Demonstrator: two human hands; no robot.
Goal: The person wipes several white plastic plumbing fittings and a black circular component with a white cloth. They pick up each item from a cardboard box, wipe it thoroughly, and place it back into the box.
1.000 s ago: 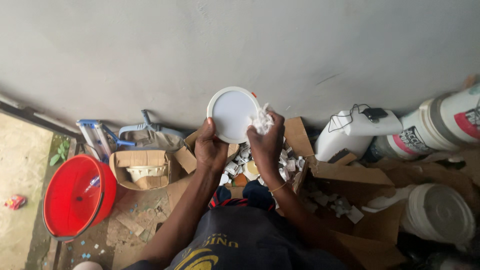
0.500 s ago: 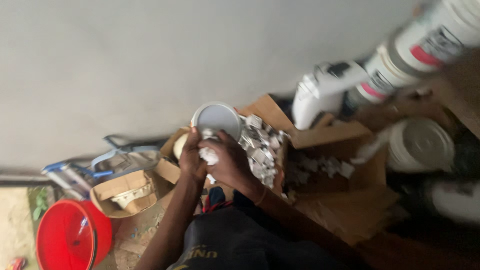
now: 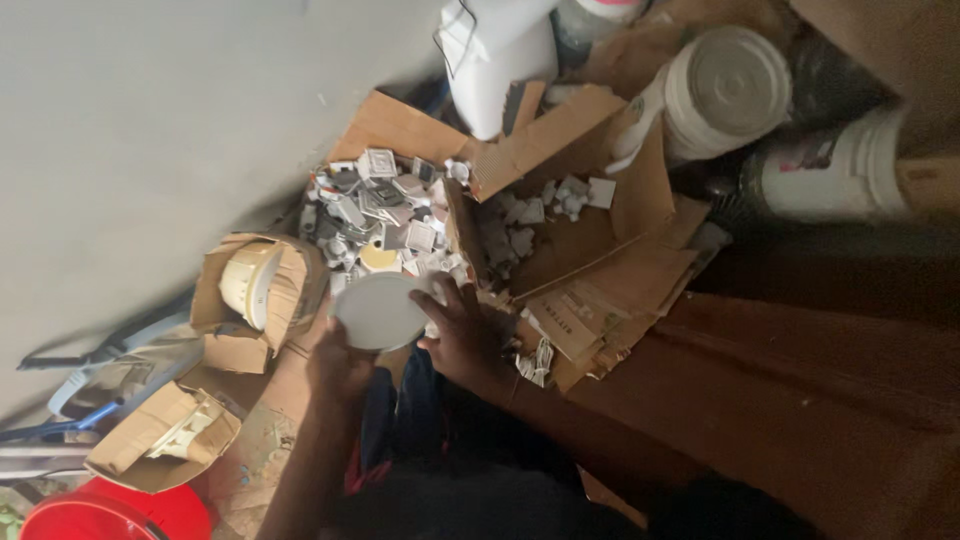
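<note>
My left hand (image 3: 340, 368) grips the lower edge of a round white disc-shaped lamp (image 3: 380, 311) and holds it low, just in front of an open cardboard box (image 3: 400, 125) filled with several small white and grey fittings (image 3: 375, 205). My right hand (image 3: 462, 335) rests beside the disc at its right edge, fingers spread, touching it near the box's front flap. Whether the right hand still holds anything is hidden.
A second torn cardboard box (image 3: 610, 235) with a few white parts lies to the right. Small boxes (image 3: 255, 285) holding round lamps sit left. A red bucket (image 3: 110, 512) is at bottom left; white pails (image 3: 730, 90) and a white jug (image 3: 500, 55) stand at the top.
The view swung down and right. The white disc came down from against the wall to just in front of the box of fittings. The crumpled white piece in my right hand is gone from sight.
</note>
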